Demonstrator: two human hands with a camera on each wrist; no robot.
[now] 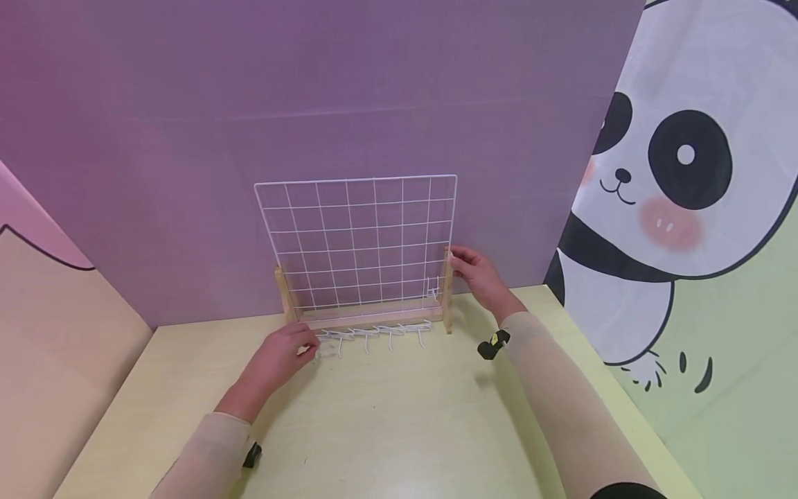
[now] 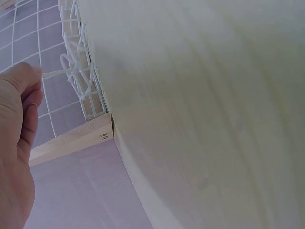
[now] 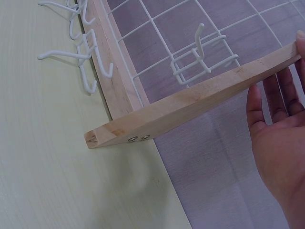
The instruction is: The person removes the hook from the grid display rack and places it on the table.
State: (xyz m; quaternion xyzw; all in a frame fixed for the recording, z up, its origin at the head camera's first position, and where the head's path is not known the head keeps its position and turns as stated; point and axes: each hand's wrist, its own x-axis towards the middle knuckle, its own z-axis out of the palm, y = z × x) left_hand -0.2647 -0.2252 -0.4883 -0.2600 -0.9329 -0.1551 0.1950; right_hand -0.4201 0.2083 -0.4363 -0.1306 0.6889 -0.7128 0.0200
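A white wire grid panel (image 1: 358,239) stands in a wooden stand (image 1: 368,315) at the back of the pale table (image 1: 386,416). Several loose white wire hooks (image 1: 374,336) lie in a row in front of its base. My left hand (image 1: 305,346) pinches the hook at the row's left end; the left wrist view shows my left hand (image 2: 37,78) holding that hook's wire tip (image 2: 52,73). My right hand (image 1: 455,256) touches the top of the stand's right upright (image 3: 200,102), with the hand's (image 3: 281,90) fingers straight behind it. One hook (image 3: 205,57) hangs on the grid's lower right.
A purple wall (image 1: 312,104) rises right behind the grid. A panda-print panel (image 1: 673,194) closes the right side and a beige panel (image 1: 56,360) the left. The table's front edge lies near my sleeves.
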